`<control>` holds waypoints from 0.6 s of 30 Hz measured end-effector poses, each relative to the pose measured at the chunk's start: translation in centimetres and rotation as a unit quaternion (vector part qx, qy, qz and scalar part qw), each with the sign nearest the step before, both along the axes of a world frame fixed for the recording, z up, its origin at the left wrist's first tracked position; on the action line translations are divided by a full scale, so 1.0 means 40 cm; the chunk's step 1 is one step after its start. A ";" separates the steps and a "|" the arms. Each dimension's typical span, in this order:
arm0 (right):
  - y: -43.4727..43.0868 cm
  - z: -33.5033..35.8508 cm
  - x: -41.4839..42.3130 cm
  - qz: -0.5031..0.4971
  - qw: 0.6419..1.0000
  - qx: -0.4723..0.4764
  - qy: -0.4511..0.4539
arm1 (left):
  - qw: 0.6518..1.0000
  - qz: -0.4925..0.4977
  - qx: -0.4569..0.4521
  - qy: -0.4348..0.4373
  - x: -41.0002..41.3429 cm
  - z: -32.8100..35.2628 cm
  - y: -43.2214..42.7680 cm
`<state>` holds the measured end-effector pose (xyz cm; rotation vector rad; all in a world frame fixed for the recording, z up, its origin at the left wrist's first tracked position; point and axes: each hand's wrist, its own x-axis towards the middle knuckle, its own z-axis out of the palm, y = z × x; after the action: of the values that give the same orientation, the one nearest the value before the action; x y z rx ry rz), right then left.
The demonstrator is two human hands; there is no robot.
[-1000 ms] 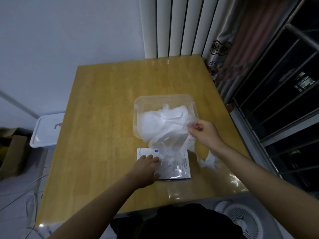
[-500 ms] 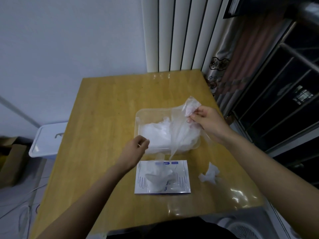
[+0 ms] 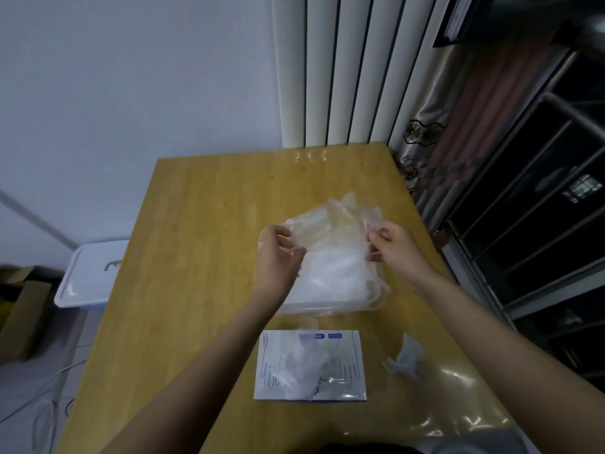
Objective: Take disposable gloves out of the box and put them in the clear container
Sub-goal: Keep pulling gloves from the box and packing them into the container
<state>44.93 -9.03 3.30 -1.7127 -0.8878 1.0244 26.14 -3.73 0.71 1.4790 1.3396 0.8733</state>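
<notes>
We see surface (image 3: 203, 257) honey-yellow, faint wood grain, white glare patches toward 5 o'clock. Glove (image 3: 334, 224) at 12 o'clock of box (image 3: 347, 352): translucent, milky. Container (image 3: 343, 309) colourless; heap of gloves (image 3: 334, 273) inside white. Box white, blue hand outlines, blue labels. We note curtain (image 3: 465, 132) at 2 o'clock: dusky pink-brown stripes, dark floral motifs. Bin (image 3: 88, 267) at 9 o'clock pale bluish white; carton (image 3: 23, 319) brown.
</notes>
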 end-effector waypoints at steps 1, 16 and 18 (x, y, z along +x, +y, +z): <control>0.011 -0.021 -0.001 -0.004 1.000 -0.016 -0.022 | 0.998 -0.013 0.035 0.049 -0.003 -0.012 0.015; 0.080 -0.162 -0.056 0.233 0.898 0.024 -0.373 | 0.763 -0.290 0.090 0.571 0.012 -0.169 0.090; 0.087 -0.174 -0.078 0.334 0.863 0.021 -0.379 | 0.730 -0.292 0.122 0.606 0.024 -0.168 0.091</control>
<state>41.81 -5.54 -3.66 -1.8179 -2.1046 0.6999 27.11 -0.08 -6.00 2.6692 1.4105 -0.5352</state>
